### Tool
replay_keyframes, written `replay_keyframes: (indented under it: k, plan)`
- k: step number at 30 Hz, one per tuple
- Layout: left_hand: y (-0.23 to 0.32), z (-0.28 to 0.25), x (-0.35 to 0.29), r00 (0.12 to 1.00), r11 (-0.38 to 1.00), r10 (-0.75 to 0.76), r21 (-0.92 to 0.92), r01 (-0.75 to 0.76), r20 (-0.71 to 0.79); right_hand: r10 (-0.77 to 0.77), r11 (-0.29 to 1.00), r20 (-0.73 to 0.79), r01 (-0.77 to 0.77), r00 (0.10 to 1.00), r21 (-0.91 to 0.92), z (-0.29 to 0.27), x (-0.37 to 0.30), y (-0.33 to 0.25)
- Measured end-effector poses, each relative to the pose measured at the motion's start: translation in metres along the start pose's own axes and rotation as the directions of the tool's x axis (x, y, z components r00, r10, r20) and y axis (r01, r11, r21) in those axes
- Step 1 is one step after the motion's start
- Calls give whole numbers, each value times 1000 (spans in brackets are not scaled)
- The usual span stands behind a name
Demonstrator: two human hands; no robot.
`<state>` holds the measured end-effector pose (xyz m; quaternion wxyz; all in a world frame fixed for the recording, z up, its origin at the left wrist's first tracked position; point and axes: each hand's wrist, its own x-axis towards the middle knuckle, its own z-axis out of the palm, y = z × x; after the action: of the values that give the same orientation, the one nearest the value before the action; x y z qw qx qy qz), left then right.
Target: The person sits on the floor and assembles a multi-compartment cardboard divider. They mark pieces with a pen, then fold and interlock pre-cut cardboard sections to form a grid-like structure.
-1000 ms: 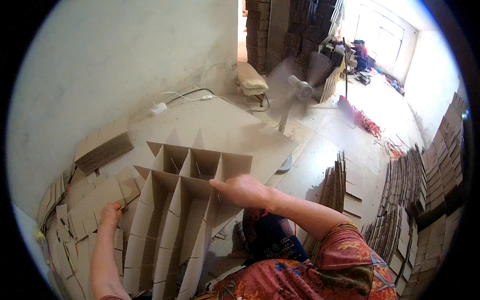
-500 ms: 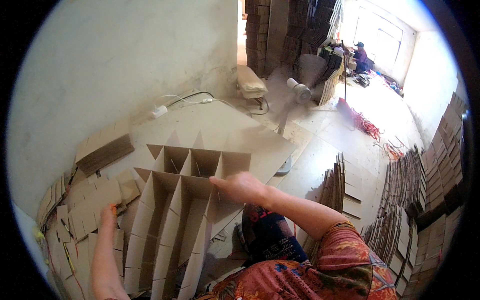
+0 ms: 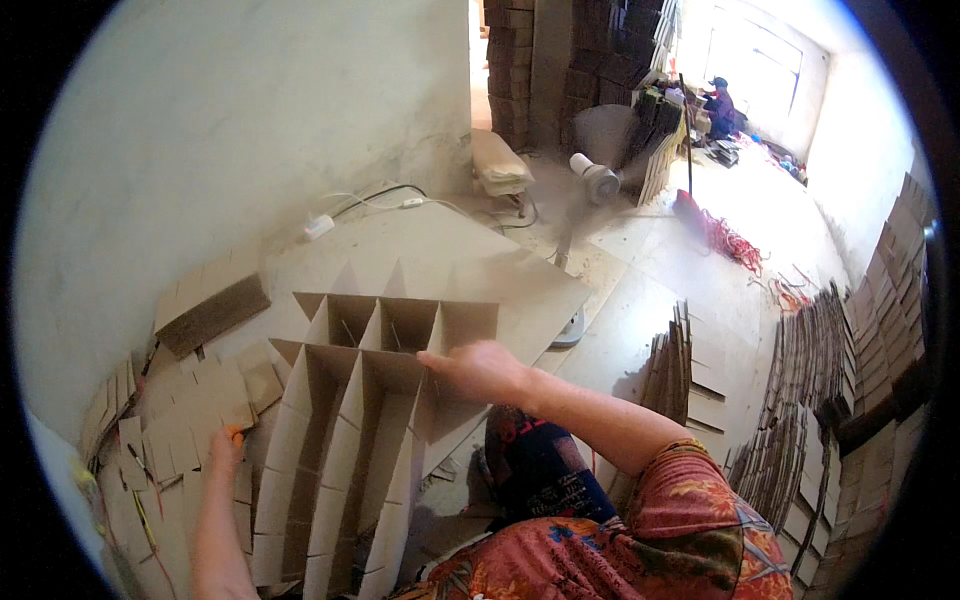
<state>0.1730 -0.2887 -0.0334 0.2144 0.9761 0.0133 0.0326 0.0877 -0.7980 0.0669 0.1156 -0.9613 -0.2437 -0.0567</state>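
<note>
A cardboard divider grid [image 3: 343, 440] of interlocked slotted strips stands in front of me, its long strips running toward my body. My right hand [image 3: 482, 371] is closed on the edge of its near cross strip [image 3: 385, 364], thumb and fingers pinching the board. To the left, my left hand [image 3: 226, 448] is closed at the lower edge of a slotted cardboard strip [image 3: 205, 405] on a loose pile. Something orange covers a fingertip of that hand. Its other fingers are partly hidden.
A thick stack of cardboard strips [image 3: 212, 300] lies by the wall. A white power strip [image 3: 318, 227] with cables rests on the board [image 3: 480, 262]. Beyond stands a fan [image 3: 596, 180]. More cardboard stacks [image 3: 790, 400] line the right. Another person [image 3: 720, 108] sits far back.
My left hand has moved slightly right and toward me, and the slotted strip at it has shifted the same way. My right hand and the divider grid stay nearly still.
</note>
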Motion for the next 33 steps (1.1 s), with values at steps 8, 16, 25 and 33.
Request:
replay_keyframes:
  k: [8,16,25,33]
  plan:
    - [-16,23,-6,989,955,146,265,-131,-36,9,1000,54,-10,998,19,-5,-1,-2]
    - [12,21,-43,961,900,243,399,-173,-132,-34,999,-52,36,998,26,9,0,0]
    - [1,30,-48,938,901,279,394,-181,-207,-34,998,-62,37,997,49,10,-1,-5]
    - [8,31,-47,939,902,248,409,-136,-236,-43,998,-108,48,993,43,9,-1,-5]
